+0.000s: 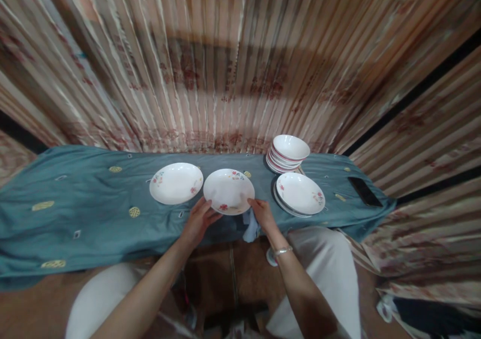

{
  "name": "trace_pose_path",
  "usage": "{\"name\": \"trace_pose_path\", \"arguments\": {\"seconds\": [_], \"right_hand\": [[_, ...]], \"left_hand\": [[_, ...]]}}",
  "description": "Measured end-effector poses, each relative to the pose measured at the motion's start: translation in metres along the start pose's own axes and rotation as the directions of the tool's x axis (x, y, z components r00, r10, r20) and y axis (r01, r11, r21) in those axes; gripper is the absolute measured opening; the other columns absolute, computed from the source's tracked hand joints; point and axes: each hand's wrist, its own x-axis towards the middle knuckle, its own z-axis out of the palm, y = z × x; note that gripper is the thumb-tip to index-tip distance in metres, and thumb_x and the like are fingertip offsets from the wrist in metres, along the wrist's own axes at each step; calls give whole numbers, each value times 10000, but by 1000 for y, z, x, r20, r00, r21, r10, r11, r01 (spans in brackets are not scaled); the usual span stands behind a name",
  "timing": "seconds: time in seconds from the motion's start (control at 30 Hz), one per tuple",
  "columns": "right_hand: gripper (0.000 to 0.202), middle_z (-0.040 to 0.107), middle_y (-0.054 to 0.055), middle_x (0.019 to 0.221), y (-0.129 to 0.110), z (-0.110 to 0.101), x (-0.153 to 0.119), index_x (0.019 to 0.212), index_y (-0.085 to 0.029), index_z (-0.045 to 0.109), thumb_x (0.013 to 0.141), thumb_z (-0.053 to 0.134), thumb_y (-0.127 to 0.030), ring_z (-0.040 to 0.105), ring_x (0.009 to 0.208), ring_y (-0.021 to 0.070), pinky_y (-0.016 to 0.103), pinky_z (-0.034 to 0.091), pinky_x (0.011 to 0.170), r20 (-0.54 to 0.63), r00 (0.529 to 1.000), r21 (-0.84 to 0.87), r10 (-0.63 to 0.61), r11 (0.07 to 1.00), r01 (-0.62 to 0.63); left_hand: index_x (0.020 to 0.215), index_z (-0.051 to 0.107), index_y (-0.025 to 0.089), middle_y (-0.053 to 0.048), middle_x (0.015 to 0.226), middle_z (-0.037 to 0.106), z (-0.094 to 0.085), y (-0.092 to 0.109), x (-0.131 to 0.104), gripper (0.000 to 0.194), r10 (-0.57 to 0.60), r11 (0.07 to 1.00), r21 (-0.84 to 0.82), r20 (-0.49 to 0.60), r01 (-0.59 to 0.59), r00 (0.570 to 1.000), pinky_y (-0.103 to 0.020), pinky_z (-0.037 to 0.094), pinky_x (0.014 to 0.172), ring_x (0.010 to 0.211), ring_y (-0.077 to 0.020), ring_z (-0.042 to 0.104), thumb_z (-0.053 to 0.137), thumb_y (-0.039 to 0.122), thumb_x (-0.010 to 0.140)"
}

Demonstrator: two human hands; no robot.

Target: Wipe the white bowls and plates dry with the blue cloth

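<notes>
A white plate with small red flowers is held by its rim between my two hands, slightly tilted, near the front of the cloth-covered table. My left hand grips the lower left rim, its fingers reaching under the plate. On the right rim my right hand pinches with the thumb on top. A pale blue cloth hangs below the plate beside my right hand, and I cannot tell whether that hand holds it. Left of the held plate lies a similar flowered plate.
A short stack of plates stands to the right, with a stack of white bowls behind it. A black phone lies near the right end of the table. Green patterned cloth covers the table; pleated curtains hang behind.
</notes>
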Motion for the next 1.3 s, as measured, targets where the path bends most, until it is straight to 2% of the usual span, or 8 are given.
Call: {"name": "trace_pose_path", "arguments": {"seconds": [0.27, 0.43, 0.53, 0.63, 0.73, 0.87, 1.07, 1.3], "right_hand": [[623, 275, -67, 444, 2, -23, -8, 445, -243, 374, 681, 547, -792, 254, 488, 87, 259, 187, 466, 147, 989, -188, -29, 980, 57], [461, 578, -13, 557, -29, -53, -7, 871, -179, 737, 861, 532, -591, 481, 510, 151, 272, 380, 530, -23, 966, -429, -259, 875, 224], [442, 757, 118, 1011, -50, -43, -2, 1181, -160, 702, 945, 492, -469, 681, 847, 227, 337, 531, 785, -98, 863, -433, -495, 802, 411], [366, 719, 144, 1233, -51, -20, 4, 1220, -175, 692, 979, 462, -327, 668, 1136, 243, 380, 510, 1002, 145, 781, -368, -608, 699, 612], [280, 762, 113, 1099, -32, -6, 5, 1040, -201, 758, 959, 497, -257, 705, 1056, 236, 385, 535, 986, 360, 765, -382, -534, 664, 643], [269, 767, 116, 1112, -12, -8, 3, 1046, -193, 752, 956, 500, -221, 714, 1051, 237, 380, 554, 961, 294, 807, -426, -513, 685, 591], [214, 774, 110, 1035, -24, 9, 6, 1035, -187, 732, 969, 534, -238, 721, 973, 230, 364, 558, 920, 329, 816, -490, -476, 652, 578], [454, 582, 206, 1431, -15, 42, 3, 1374, -150, 572, 984, 577, -382, 559, 1314, 311, 497, 472, 1079, 429, 826, -679, -366, 472, 562]], "left_hand": [[1253, 639, 184, -62, 1012, 775, 2, -9, 8, 527, -80, 996, -27, 2, 80, 997, -387, 635, 790, 847, -221, 749, 757, 150, 741], [1308, 609, 194, -65, 1017, 770, -3, -15, 11, 601, -82, 997, -9, 11, 82, 997, -411, 624, 816, 848, -228, 751, 776, 169, 732], [1318, 600, 189, -74, 1026, 768, -2, -17, 11, 593, -108, 994, -3, 4, 108, 994, -409, 627, 800, 843, -224, 749, 756, 155, 747], [1295, 603, 166, -72, 966, 769, 0, -15, 10, 515, -148, 989, 6, -24, 148, 989, -383, 634, 751, 803, -214, 745, 693, 122, 790], [1312, 594, 172, -69, 952, 769, 1, -13, 10, 495, -163, 987, 5, -21, 163, 986, -359, 631, 727, 785, -205, 743, 663, 117, 825], [1339, 592, 199, -79, 1018, 770, 0, -14, 10, 517, -163, 987, -2, 6, 163, 987, -382, 630, 753, 784, -208, 743, 697, 155, 835], [1361, 576, 204, -94, 1087, 764, -1, -16, 10, 552, -168, 986, -1, 7, 168, 986, -406, 622, 827, 851, -217, 744, 719, 181, 829], [1350, 579, 150, -157, 1158, 739, 1, -17, 6, 444, -189, 981, -33, 18, 190, 982, -476, 591, 895, 948, -274, 735, 594, 318, 940]]}}
